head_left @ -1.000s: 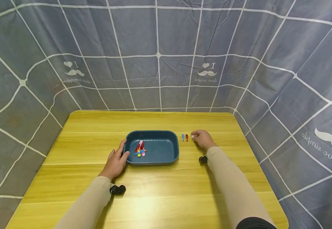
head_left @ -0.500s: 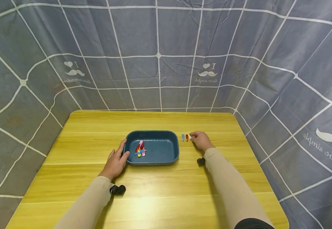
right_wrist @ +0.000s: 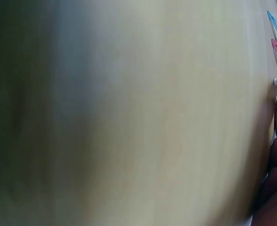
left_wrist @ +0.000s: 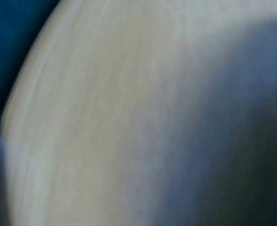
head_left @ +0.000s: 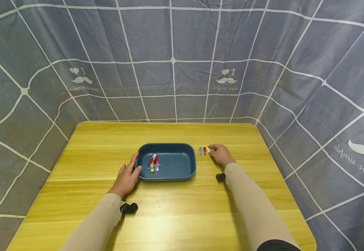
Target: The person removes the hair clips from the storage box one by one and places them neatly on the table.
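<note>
In the head view my left hand (head_left: 127,177) rests against the left side of a dark blue tray (head_left: 182,178), its index finger along the wall and its thumb at the near left corner. Several colourful hair clips (head_left: 153,163) lie in a small heap inside, toward the left. My right hand (head_left: 221,155) is right of the tray, pinching a white hair clip (head_left: 209,150) low over the tabletop, its far end mostly hidden by the fingers. A red hair clip (head_left: 204,151) lies just left of it, and a blue hair clip (head_left: 200,151) lies beyond that, both lengthwise and side by side.
All of this is on a yellow wood-grain table (head_left: 169,216) with rounded corners. A grey curtain (head_left: 150,80) with white grid lines surrounds the table at the back and sides. The left wrist view shows mostly blurred tabletop.
My right hand has shifted slightly left with the white hair clip, bringing it close beside the red one, and has since stayed there. My left hand and the tray have not moved.
</note>
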A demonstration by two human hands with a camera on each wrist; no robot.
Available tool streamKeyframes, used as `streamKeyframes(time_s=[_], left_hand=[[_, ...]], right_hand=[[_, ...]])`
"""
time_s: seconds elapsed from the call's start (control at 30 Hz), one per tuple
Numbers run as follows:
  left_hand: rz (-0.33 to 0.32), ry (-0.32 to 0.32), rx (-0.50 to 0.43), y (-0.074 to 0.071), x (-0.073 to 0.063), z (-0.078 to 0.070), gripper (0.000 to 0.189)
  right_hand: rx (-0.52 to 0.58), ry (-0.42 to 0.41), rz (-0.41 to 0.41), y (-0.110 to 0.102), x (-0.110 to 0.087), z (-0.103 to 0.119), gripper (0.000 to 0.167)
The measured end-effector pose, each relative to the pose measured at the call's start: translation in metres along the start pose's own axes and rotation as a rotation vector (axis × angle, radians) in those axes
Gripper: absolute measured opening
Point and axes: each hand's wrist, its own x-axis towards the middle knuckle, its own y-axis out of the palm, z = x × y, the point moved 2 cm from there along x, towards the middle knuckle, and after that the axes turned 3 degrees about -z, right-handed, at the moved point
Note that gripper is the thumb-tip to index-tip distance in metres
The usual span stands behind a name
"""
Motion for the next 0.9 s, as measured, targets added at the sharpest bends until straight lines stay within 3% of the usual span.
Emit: streamKeyframes(time_s=[0.9], left_hand=[[0.003,-0.004,0.003,-0.0003,-0.0005,0.0004,0.062]], right_hand=[[-0.032,-0.001,0.036,-0.0019,-0.0061,0.0039,0.040]])
